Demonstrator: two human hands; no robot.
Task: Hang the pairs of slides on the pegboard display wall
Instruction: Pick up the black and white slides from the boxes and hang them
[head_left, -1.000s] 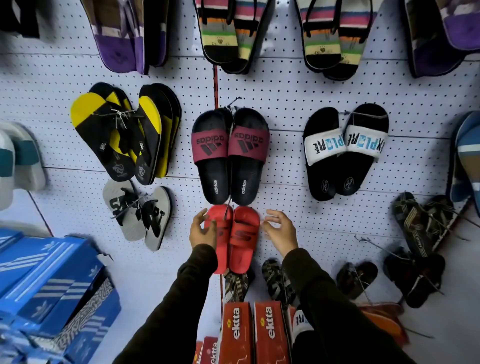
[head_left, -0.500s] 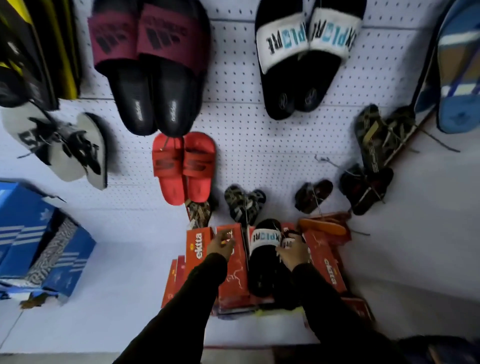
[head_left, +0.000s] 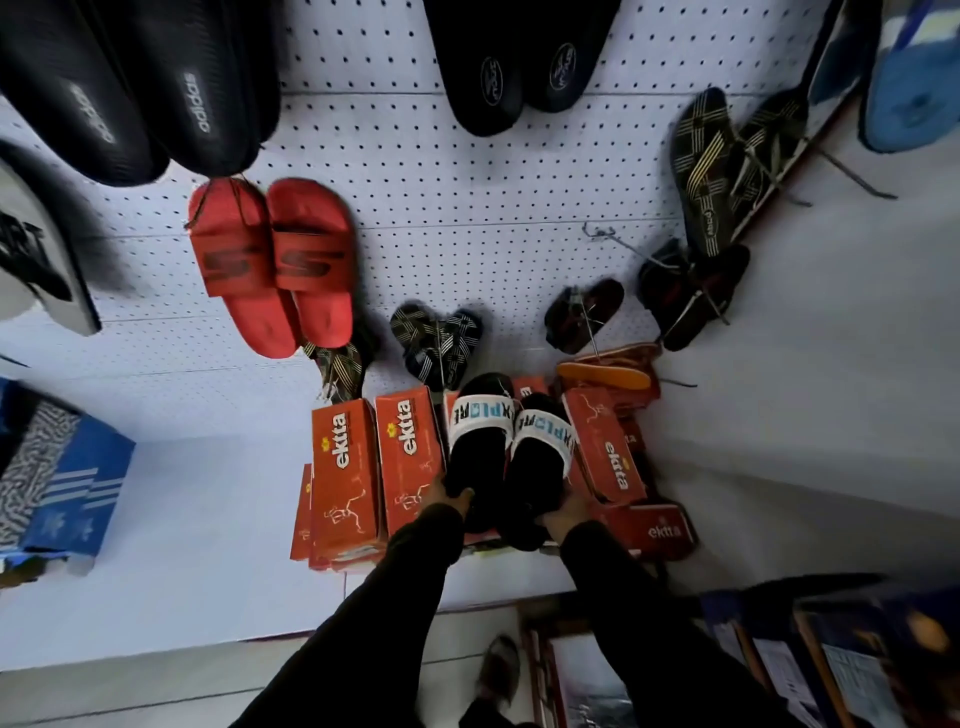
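A pair of black slides with white lettered straps (head_left: 511, 447) lies on top of the orange shoe boxes (head_left: 343, 467) at the foot of the white pegboard (head_left: 467, 208). My left hand (head_left: 451, 496) grips the heel of the left slide. My right hand (head_left: 566, 512) grips the heel of the right slide. A red pair of slides (head_left: 272, 265) hangs on the pegboard above and to the left. A bare metal hook (head_left: 618, 244) sticks out of the board to the upper right.
Black adidas slides (head_left: 150, 98) and another black pair (head_left: 519, 57) hang higher up. Small striped sandals (head_left: 436, 343) and dark sandals (head_left: 685, 291) hang low. Blue shoe boxes (head_left: 62, 483) stand at the left. A side wall (head_left: 831, 364) closes the right.
My hands left the red slides hanging on the board and dropped to the black pair on the boxes. They have slid from its straps to its heels. The view tilted down.
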